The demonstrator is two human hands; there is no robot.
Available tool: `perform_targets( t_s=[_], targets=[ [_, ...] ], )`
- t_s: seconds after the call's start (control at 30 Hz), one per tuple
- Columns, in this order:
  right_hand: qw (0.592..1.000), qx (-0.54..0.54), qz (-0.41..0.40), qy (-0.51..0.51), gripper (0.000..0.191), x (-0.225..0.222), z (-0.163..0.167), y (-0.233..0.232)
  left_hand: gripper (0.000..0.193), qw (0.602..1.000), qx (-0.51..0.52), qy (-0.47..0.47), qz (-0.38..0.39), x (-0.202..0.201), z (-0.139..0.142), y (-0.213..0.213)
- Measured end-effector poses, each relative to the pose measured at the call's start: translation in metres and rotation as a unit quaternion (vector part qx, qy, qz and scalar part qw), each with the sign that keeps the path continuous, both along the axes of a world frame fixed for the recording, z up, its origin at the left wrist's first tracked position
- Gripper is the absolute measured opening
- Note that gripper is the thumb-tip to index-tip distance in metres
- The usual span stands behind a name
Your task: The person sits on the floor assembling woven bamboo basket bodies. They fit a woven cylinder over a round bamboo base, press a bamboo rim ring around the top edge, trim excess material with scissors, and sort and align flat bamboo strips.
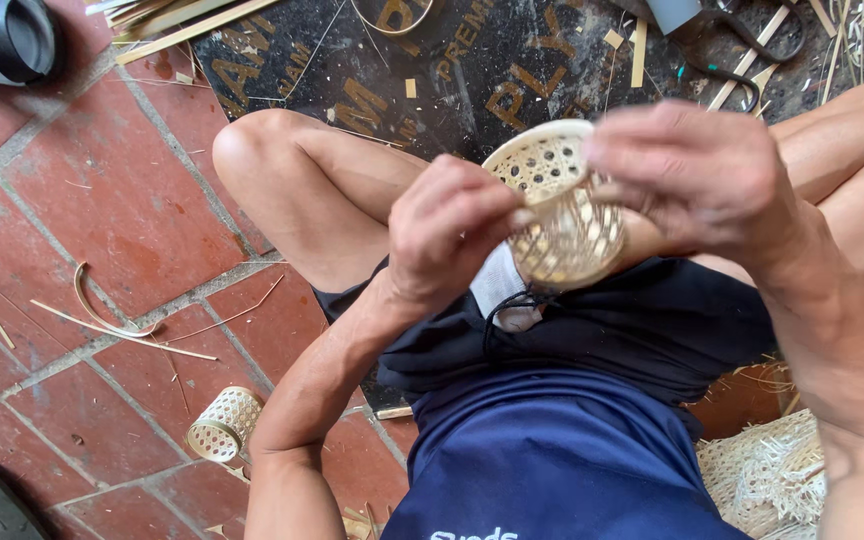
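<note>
Floor-level weaving workshop: bamboo strips (pixel 167 28), scissors (pixel 742 45).

Head cam, looking steeply down, close on lap.

Pale lattice-woven basket (pixel 559 205), navy shirt (pixel 562 470), red brick floor (pixel 102 200)

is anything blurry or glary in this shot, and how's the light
Head view: the right hand is motion-blurred, the left hand and small woven basket slightly soft; the brick floor is sharp; light is soft and even, without hard shadows or glare.
</note>
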State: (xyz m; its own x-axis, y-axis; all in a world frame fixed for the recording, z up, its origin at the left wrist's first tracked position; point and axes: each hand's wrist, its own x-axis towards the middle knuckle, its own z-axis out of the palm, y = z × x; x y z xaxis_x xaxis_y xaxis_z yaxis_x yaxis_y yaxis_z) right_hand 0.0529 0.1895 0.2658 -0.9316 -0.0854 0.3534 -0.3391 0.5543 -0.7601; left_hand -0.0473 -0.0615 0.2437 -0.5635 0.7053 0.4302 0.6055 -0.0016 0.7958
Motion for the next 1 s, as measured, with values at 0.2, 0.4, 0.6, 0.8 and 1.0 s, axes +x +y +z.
perform_targets(
  t_s=[0.2,0.4,0.6,0.8,1.0],
  targets=[
    [0.972,-0.186,-0.105,-0.1,0.064,0.0,-0.027,-0.016,0.019,0.924,0.022,-0.362,0.119,0.012,-0.022,0.002],
    [0.953,-0.22,-0.111,-0.177,0.074,0.016,-0.053,-0.033,0.016,0.982,-0.03,-0.16,0.094,0.031,-0.018,0.002],
    [0.896,-0.427,-0.035,-0.117,0.078,0.015,-0.052,-0.031,0.025,0.995,-0.052,0.056,0.064,0.038,0.019,0.007],
    [0.918,-0.346,-0.153,-0.12,0.056,0.031,-0.045,-0.025,0.04,0.97,-0.07,0.231,-0.029,0.045,0.007,0.01],
    [0.967,-0.02,-0.242,-0.078,0.015,0.029,-0.094,-0.019,0.026,0.999,0.011,-0.049,-0.01,0.045,-0.069,0.02]
  ],
)
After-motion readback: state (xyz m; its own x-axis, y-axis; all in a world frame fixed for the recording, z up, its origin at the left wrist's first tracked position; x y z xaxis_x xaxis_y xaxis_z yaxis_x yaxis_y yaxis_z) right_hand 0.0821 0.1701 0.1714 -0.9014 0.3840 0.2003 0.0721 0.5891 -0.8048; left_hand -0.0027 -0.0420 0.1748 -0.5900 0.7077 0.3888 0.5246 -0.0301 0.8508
